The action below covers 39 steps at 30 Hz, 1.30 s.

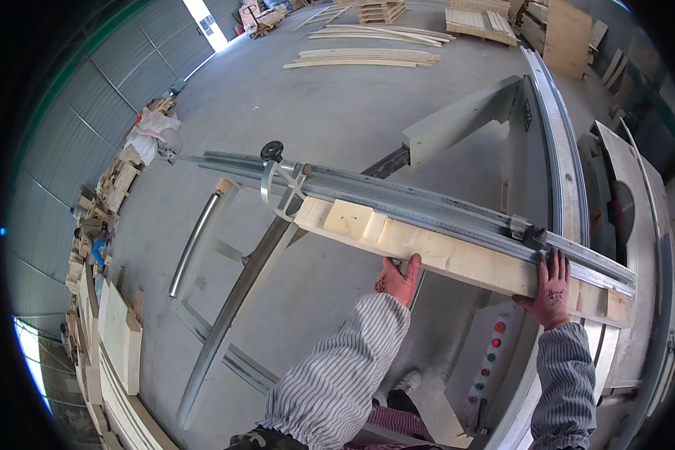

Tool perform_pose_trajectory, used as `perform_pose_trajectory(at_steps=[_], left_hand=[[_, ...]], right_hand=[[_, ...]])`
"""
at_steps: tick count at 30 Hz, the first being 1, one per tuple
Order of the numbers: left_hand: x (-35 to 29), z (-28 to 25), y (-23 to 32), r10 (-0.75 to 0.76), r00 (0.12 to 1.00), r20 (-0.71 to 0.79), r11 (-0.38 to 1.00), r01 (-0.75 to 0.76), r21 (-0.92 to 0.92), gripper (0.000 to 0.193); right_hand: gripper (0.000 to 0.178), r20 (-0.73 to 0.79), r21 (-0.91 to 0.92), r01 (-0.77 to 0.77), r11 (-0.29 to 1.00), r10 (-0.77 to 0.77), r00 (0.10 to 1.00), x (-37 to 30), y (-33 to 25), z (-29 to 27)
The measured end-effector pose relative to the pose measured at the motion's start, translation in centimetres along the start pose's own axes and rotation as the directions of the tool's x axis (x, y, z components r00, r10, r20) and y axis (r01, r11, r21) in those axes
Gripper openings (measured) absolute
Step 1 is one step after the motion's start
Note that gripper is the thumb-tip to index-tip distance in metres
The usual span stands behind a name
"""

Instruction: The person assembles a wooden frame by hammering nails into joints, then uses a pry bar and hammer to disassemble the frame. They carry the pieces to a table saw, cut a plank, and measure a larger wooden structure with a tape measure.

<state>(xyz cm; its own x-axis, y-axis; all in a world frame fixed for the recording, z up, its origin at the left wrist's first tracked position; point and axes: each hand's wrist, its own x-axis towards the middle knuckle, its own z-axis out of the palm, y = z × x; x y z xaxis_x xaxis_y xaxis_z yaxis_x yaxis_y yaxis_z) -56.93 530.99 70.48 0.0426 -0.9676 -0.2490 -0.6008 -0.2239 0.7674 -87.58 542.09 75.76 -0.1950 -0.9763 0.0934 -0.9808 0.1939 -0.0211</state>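
Note:
A long pale wooden board [461, 260] lies against the near side of a metal fence [427, 201] on a sliding table saw. A smaller square wood piece [348, 219] rests on the board's left end. My left hand [398, 282], in a reddish glove, grips the board's near edge around its middle; its lower fingers are hidden. Toward the right end, my right hand [552, 294], gloved alike, lies across the board. Its fingers stretch to the fence beside a black clamp stop [534, 237], with the thumb out to the left.
A curved metal bracket with a black knob [271, 151] stands at the fence's left end. Below the board, a control panel [487, 360] carries red and green buttons. Metal support rails [236, 322] extend at left. Wood stacks [120, 337] line the left wall; planks [364, 58] lie farther off.

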Motion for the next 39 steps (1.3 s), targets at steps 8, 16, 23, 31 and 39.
perform_pose_trajectory(at_steps=[8,16,23,31,39], left_hand=[[0.7,1.0,-1.1,-0.095,0.994,-0.052,0.991,0.100,0.088,0.093],[5.0,2.1,-4.6,0.132,0.977,-0.170,0.989,-0.141,-0.043,0.073],[6.7,1.3,-4.0,0.153,0.986,-0.072,0.985,-0.158,-0.071,0.076],[7.2,2.2,-4.6,0.182,0.980,-0.082,0.957,-0.196,-0.216,0.078],[7.4,2.6,-5.5,0.233,0.972,-0.041,0.943,-0.236,-0.234,0.076]], right_hand=[[0.107,-0.104,0.068,0.127,0.990,-0.119,0.987,0.5,0.8,0.5],[0.090,-0.215,0.159,0.167,0.973,-0.131,0.968,1.1,1.2,0.4],[0.088,-0.226,0.154,0.157,0.976,-0.120,0.967,1.9,1.4,1.5],[0.091,-0.188,0.149,0.163,0.975,-0.134,0.973,1.8,1.7,1.8],[0.093,-0.176,0.113,0.165,0.980,-0.144,0.974,1.7,1.9,1.7]])
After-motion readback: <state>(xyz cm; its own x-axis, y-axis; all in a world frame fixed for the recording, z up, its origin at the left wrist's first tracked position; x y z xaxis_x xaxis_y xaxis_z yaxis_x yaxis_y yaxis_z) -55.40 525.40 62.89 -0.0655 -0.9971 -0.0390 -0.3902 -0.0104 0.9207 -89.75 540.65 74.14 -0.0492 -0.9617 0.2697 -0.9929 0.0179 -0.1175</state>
